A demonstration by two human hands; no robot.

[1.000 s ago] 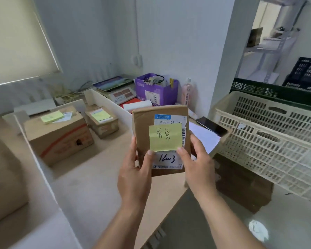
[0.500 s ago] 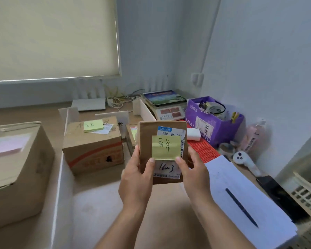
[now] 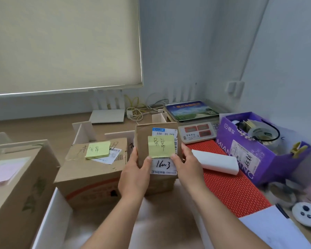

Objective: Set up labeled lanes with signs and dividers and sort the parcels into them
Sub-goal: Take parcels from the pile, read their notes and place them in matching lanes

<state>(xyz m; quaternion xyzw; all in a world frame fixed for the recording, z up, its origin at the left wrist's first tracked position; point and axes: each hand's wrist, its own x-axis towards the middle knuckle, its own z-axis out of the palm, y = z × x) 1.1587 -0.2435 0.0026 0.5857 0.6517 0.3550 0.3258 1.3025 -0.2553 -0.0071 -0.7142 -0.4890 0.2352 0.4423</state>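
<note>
- My left hand (image 3: 133, 175) and right hand (image 3: 188, 164) hold a small brown parcel (image 3: 144, 141) upright between them, fingers curled round its side edges, thumbs pressed on its face.
- A yellow sticky note (image 3: 161, 146) with handwriting sits on the parcel's white shipping label (image 3: 164, 167).
- The parcel is raised above the worktop (image 3: 61, 130), just right of a cardboard box (image 3: 90, 169) that carries its own yellow note (image 3: 97, 149).
- A white divider (image 3: 49, 223) stands between that box and a bigger carton (image 3: 13, 184) at left.
- To my right lie a red mat (image 3: 228, 191), a weighing scale (image 3: 194, 121) and a purple box (image 3: 258, 155).
</note>
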